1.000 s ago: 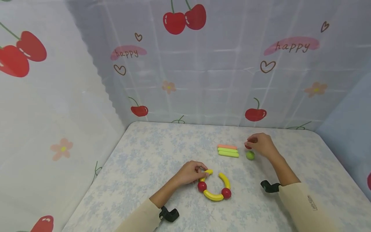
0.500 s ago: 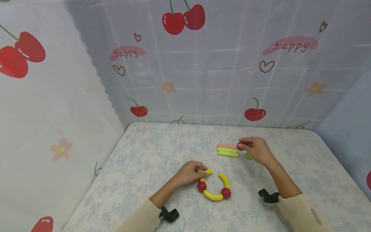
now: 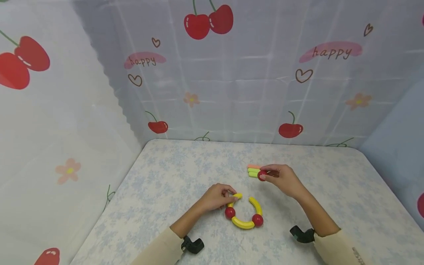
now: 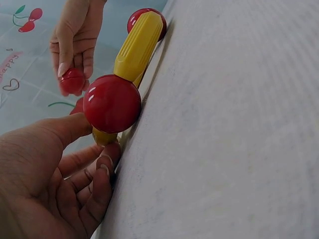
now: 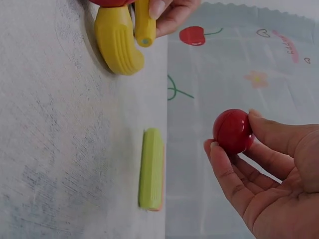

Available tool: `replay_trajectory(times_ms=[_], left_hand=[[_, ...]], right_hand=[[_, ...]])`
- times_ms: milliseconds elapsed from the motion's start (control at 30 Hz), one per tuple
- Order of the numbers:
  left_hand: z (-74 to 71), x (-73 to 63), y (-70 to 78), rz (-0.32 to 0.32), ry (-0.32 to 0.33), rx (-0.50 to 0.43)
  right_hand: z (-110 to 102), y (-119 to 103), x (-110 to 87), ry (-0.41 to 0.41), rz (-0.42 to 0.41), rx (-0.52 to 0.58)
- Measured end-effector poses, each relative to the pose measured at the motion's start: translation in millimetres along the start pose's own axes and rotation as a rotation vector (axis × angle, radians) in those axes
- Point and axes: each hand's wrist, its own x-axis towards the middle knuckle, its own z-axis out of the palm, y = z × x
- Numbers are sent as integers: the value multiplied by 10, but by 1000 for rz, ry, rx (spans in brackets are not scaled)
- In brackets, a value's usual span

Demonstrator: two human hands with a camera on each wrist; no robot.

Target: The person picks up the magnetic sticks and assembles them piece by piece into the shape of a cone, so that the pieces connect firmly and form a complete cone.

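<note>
Red ball [image 3: 261,175] pinched in my right hand [image 3: 281,179], I've carried it leftward; it's now held off the table [image 3: 185,162], by the sticks [image 3: 253,171], nearer the gap in the ring [image 3: 243,224]. My left hand [image 3: 216,197] still pinches the yellow arc [image 3: 238,195] beside that gap, so the ring remains unclosed.
</note>
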Motion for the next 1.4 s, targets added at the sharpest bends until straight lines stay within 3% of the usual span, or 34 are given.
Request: replay_trajectory(times_ms=[267, 533, 833, 1400], left_hand=[[9, 10, -17, 2, 0, 18], [-1, 30, -63, 25, -2, 13], [-2, 26, -53, 44, -9, 2], [-20, 32, -38, 1, -24, -9]], right_hand=[[172, -25, -11, -47, -32, -11], [326, -35, -4, -181, -98, 13], [414, 23, 7, -257, -164, 81], [507, 103, 30, -286, -187, -29]])
